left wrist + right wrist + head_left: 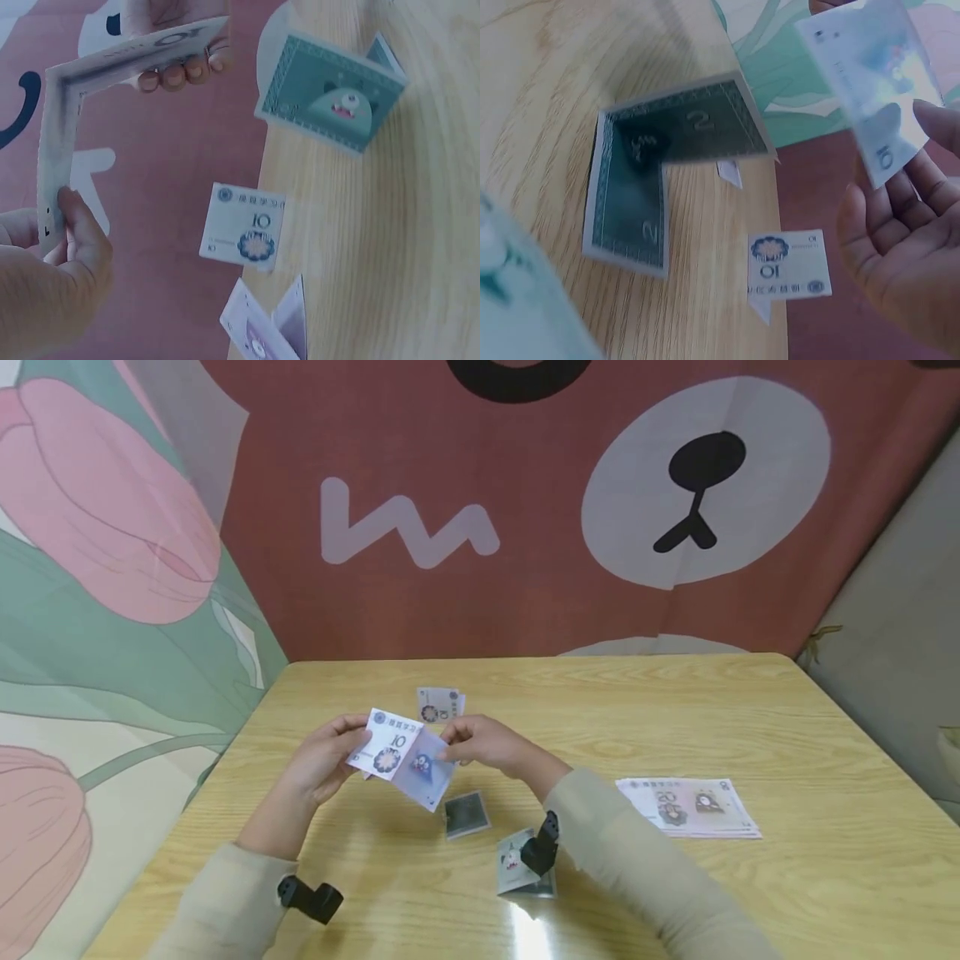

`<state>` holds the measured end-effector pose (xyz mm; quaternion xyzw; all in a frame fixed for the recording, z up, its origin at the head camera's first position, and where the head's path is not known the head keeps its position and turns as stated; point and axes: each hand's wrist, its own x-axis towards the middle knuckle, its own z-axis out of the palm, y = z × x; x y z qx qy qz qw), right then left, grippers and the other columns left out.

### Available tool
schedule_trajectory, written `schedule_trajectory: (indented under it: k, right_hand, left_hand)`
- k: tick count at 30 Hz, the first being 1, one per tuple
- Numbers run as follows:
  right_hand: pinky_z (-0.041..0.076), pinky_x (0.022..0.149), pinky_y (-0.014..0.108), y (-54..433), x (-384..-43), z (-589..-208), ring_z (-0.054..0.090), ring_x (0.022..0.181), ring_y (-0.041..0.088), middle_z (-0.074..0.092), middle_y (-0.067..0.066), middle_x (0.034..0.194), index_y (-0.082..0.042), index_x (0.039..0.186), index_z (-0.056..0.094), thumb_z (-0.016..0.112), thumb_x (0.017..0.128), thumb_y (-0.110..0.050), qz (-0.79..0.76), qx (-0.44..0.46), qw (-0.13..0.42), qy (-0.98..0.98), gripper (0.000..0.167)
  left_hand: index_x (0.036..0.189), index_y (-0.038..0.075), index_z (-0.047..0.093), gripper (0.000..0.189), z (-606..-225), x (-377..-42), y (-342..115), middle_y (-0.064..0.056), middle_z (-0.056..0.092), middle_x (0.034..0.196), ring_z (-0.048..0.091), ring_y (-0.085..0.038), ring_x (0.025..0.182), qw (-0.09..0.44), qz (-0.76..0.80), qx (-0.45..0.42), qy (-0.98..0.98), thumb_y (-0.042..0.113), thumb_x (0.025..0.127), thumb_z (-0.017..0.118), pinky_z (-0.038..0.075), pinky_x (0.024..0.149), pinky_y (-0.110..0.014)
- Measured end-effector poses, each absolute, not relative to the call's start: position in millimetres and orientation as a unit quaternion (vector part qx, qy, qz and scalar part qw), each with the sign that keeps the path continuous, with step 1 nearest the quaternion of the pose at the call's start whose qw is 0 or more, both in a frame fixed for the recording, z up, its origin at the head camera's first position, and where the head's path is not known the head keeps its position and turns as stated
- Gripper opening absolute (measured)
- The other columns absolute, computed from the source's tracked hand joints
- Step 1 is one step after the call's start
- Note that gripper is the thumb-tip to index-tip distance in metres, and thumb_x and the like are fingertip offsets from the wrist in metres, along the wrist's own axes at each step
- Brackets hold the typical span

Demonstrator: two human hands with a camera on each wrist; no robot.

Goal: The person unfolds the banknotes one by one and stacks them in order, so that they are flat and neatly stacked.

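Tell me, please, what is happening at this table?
A person holds a creased note marked 10 between both hands: the left hand grips one end, the right hand pinches the other. The note is bent, not flat. On the table, another folded 10 note is beyond the hands, and a folded green note stands nearer the person. A pile of flat notes lies at the right.

On table (585, 718): note stack (693, 810) right, folded 10 note (438, 700) behind-left.
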<state>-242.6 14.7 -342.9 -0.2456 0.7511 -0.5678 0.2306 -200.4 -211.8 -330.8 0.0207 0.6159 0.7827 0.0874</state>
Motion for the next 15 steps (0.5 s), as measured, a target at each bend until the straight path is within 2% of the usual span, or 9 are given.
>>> schedule_trajectory:
  k: [4,10,15]
  right_hand:
    - [0.046,0.067,0.033,26,-242,-346,0.053,0.068,0.014,0.055,0.005,0.074,0.003,0.085,0.054,0.059,0.078,-0.002,-0.581,-0.237,0.235,0.743,0.010]
    - [0.046,0.063,0.028,41,-240,-350,0.055,0.068,0.014,0.056,0.006,0.074,0.003,0.081,0.049,0.058,0.077,0.003,-0.614,-0.238,0.235,0.715,0.009]
    - [0.048,0.064,0.030,54,-238,-350,0.056,0.068,0.015,0.057,0.005,0.077,0.002,0.082,0.047,0.055,0.079,0.002,-0.629,-0.224,0.224,0.710,0.009]
  left_hand:
    - [0.092,0.004,0.048,0.012,-325,-199,-202,-0.006,0.050,0.086,0.055,-0.012,0.070,0.079,0.786,0.007,0.613,-0.004,0.087,0.040,0.047,0.062,-0.020]
    - [0.092,0.006,0.048,0.012,-329,-202,-192,-0.003,0.049,0.084,0.054,-0.011,0.069,0.044,0.772,-0.019,0.634,-0.002,0.087,0.040,0.047,0.060,-0.019]
    - [0.096,0.004,0.046,0.011,-332,-200,-182,-0.003,0.049,0.084,0.053,-0.012,0.069,0.049,0.767,-0.023,0.640,-0.001,0.087,0.042,0.047,0.060,-0.022]
